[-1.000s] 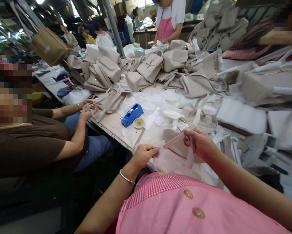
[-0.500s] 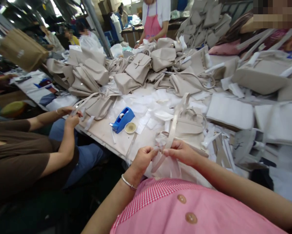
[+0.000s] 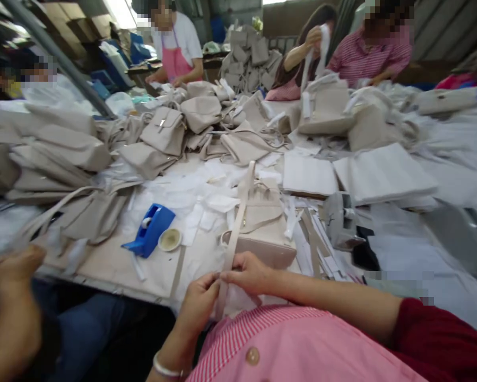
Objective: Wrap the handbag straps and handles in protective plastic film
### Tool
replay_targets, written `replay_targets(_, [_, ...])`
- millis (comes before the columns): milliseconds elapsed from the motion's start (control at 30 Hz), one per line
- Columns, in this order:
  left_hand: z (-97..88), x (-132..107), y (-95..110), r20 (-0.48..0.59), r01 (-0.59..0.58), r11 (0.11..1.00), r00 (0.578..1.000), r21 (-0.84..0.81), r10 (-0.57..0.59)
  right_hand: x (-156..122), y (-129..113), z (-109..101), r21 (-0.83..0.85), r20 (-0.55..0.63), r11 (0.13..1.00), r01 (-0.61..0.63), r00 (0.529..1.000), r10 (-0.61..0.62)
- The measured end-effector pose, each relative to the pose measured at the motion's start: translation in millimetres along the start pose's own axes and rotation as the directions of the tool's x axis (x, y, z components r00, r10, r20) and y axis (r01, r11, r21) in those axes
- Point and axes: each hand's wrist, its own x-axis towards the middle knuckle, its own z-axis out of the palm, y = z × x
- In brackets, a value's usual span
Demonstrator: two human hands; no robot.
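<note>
A beige handbag rests on the table just beyond my hands. Its long strap runs from the bag down to my fingers. My right hand is closed on the strap, thumb and fingers pinching it. Close against it, my left hand is also closed at the strap's edge, fingertips pressed together; what lies between them is hidden. Thin white wrapping lies under and around the strap. To the left stand a blue tape dispenser and a small round dish.
Beige bags are heaped across the far side. Stacks of white sheets and a grey tape dispenser stand to the right. A co-worker's hand is at the left edge; other people work opposite.
The view has swung to the right, bringing more co-workers opposite into sight. The strap now looks straighter, and my hands stay together on it.
</note>
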Motion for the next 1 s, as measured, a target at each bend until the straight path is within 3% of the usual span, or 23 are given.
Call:
replay_targets(67, [-1.8, 0, 2, -0.062, -0.042, 0.996, 0.997, 0.080, 0.047, -3, -8, -7, -0.071, 0.000, 0.996, 0.051, 0.999, -0.051])
replay_targets(233, [-23.0, -7, -5, -0.259, -0.059, 0.998, 0.965, -0.035, 0.048, 7, -40, -33, -0.141, -0.263, 0.990, 0.027, 0.963, -0.064])
replay_targets(367, [-27.2, -18, -8, -0.271, -0.097, 0.991, 0.960, -0.096, 0.067, 14, -61, -36, -0.156, -0.311, 0.983, 0.097, 0.940, -0.142])
replay_targets(733, [-27.2, -29, -3, -0.170, -0.059, 0.997, 0.984, -0.048, 0.050, 14, -66, -10, -0.207, -0.201, 0.972, 0.109, 0.968, -0.152])
replay_targets(833, [-22.7, -32, 3, -0.134, -0.063, 0.997, 0.989, -0.039, 0.057, 10, -52, 0, -0.265, -0.150, 0.959, 0.099, 0.978, -0.143])
replay_targets(1000, [-11.7, -34, 7, -0.106, -0.083, 0.996, 0.991, -0.024, 0.080, 0, -15, 16, -0.316, 0.035, 0.937, 0.152, 0.988, -0.149])
